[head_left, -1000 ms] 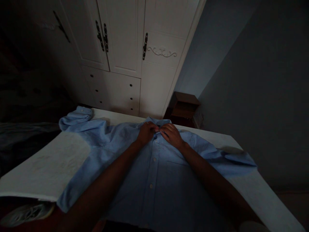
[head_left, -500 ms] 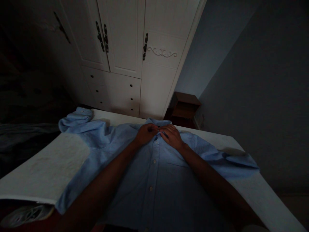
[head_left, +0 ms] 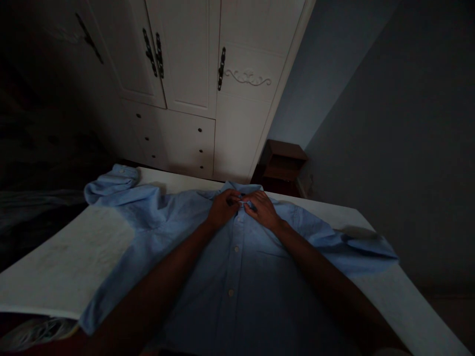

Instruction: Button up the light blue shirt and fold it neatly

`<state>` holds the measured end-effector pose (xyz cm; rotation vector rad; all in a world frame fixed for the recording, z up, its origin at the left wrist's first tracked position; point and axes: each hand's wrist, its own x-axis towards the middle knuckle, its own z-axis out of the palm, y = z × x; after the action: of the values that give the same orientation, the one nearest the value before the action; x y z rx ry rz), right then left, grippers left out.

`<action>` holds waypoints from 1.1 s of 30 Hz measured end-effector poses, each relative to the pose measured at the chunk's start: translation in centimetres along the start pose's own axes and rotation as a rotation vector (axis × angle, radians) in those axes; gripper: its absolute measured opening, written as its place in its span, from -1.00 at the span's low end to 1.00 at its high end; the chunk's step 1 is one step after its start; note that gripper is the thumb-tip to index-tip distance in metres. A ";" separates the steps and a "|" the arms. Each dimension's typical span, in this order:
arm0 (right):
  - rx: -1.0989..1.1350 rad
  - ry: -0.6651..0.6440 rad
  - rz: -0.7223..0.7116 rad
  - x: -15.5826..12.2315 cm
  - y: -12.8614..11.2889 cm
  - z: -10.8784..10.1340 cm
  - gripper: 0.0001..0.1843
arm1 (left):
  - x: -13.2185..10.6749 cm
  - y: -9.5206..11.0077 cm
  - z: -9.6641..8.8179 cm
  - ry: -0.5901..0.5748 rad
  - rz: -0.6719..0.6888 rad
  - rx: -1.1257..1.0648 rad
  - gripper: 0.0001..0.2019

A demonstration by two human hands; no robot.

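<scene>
Shirt (head_left: 247,262) under the fingers (head_left: 260,199), collar (head_left: 244,188) just beyond.

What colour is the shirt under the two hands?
The shirt is blue; it shows in the head view, the only one.

The shirt (head_left: 208,272) is matt, softly creased cloth.

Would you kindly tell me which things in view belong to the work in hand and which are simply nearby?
In use:
light-blue button-front cloth shirt
left hand and right hand, pinching it near the collar
white flat-topped table beneath it

Simply nearby:
white panelled wardrobe
brown open-fronted boxy cabinet
</scene>
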<state>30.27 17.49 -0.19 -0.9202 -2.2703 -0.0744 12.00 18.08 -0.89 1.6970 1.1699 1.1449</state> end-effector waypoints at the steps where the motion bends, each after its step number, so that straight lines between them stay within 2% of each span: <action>1: -0.003 0.001 0.008 0.0 0.1 0.1 -0.89 | 0.0 0.0 0.1 0.008 0.001 0.011 -0.76; 16: -0.034 -0.102 0.039 -0.2 0.5 1.0 -0.69 | -0.4 0.2 0.5 0.034 0.052 0.027 -0.80; 26: 0.111 -0.048 0.027 -0.4 1.2 1.2 -0.71 | -0.7 0.2 0.4 0.009 0.147 0.092 -0.78; 33: 0.177 -0.040 0.040 -0.4 1.5 1.3 -0.68 | -1.1 0.9 0.2 0.030 0.178 0.290 -0.76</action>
<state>30.69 18.81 -1.72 -0.8796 -2.2523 0.1616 12.23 16.73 -0.36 2.0446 1.2728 1.1529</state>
